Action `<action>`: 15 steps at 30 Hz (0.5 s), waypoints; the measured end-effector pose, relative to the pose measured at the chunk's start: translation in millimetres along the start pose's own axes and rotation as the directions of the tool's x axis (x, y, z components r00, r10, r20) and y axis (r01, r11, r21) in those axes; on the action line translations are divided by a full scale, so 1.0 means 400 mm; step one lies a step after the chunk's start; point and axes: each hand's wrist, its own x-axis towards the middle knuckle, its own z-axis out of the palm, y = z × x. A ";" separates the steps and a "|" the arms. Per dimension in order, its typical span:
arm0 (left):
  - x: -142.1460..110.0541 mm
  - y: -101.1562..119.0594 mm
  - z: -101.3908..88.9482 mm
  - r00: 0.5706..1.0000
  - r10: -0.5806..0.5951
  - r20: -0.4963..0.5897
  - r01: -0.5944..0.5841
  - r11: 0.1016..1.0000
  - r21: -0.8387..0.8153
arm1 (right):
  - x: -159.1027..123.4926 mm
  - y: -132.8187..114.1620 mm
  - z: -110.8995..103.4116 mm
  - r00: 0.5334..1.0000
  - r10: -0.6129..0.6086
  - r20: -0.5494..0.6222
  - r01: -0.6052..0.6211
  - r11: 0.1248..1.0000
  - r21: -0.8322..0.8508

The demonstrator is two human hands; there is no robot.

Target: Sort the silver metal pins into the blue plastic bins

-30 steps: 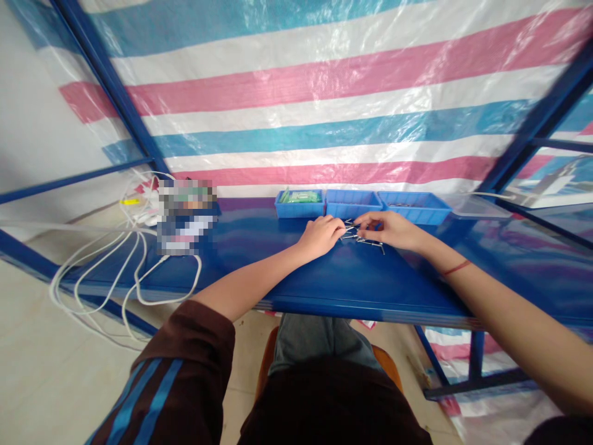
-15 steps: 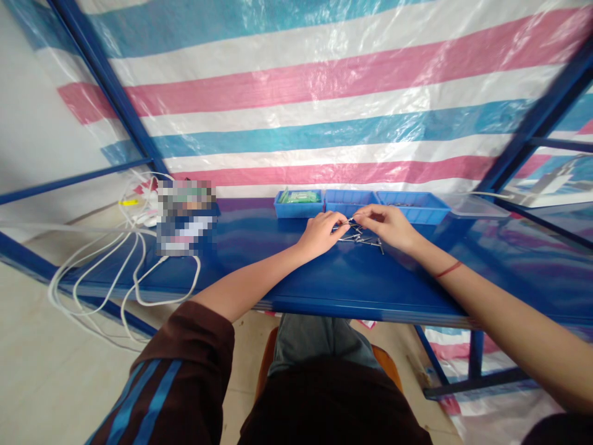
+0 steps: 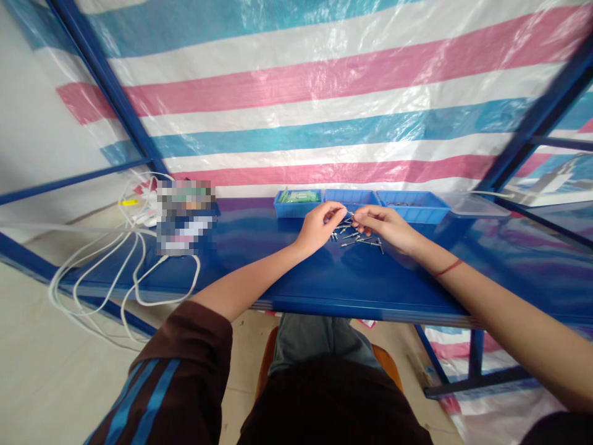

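My left hand (image 3: 320,225) is closed in a pinch just above the blue tabletop. Facing it, my right hand (image 3: 383,226) also pinches, and between the two sets of fingertips a small silvery metal pin (image 3: 350,213) shows, partly hidden. It seems to be in the right fingers; what the left fingertips hold, if anything, is too small to make out. Under and in front of the hands lies a loose pile of slim silvery metal pins (image 3: 362,240), shaped like rivets.
Behind the hands stand a blue bin with green packets (image 3: 299,197), a middle blue bin (image 3: 351,197) and a right blue bin (image 3: 428,213) with small parts. A clear plastic lid (image 3: 482,206) lies beyond. White cables (image 3: 139,272) loop over the table's left end.
My fingertips have drawn slightly apart, the left hand rising a little. More of the metal pins on the table now show beneath the hands.
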 end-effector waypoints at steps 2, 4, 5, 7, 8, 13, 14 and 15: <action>0.001 -0.001 0.000 1.000 0.006 -0.004 -0.006 1.000 -0.009 | -0.001 -0.001 0.002 1.000 0.008 0.009 -0.008 1.000 0.024; 0.001 -0.001 0.001 1.000 0.019 -0.002 -0.019 1.000 -0.011 | -0.002 -0.002 0.005 1.000 0.021 0.024 -0.022 0.998 0.052; 0.001 -0.001 0.001 1.000 0.026 -0.001 -0.026 1.000 -0.010 | -0.002 -0.002 0.006 0.999 0.027 0.028 -0.028 0.997 0.065; 0.000 -0.001 0.002 0.999 0.035 0.002 -0.035 0.999 -0.008 | -0.001 -0.001 0.008 0.999 0.030 0.025 -0.032 0.996 0.081; 0.000 -0.001 0.002 0.999 0.036 0.002 -0.036 0.999 -0.006 | 0.000 0.000 0.007 1.000 0.026 0.012 -0.027 0.996 0.086; -0.001 -0.002 0.002 1.000 -0.002 0.020 0.001 1.000 0.030 | 0.005 -0.006 0.000 0.996 -0.031 -0.088 0.037 0.996 0.075; -0.001 -0.002 0.003 0.999 -0.016 0.032 0.015 0.999 0.040 | 0.004 -0.010 0.000 0.993 -0.051 -0.106 0.056 0.997 0.053; -0.001 -0.002 0.003 0.998 -0.030 0.049 0.028 0.998 0.052 | 0.003 -0.014 0.001 0.989 -0.076 -0.124 0.079 0.997 0.019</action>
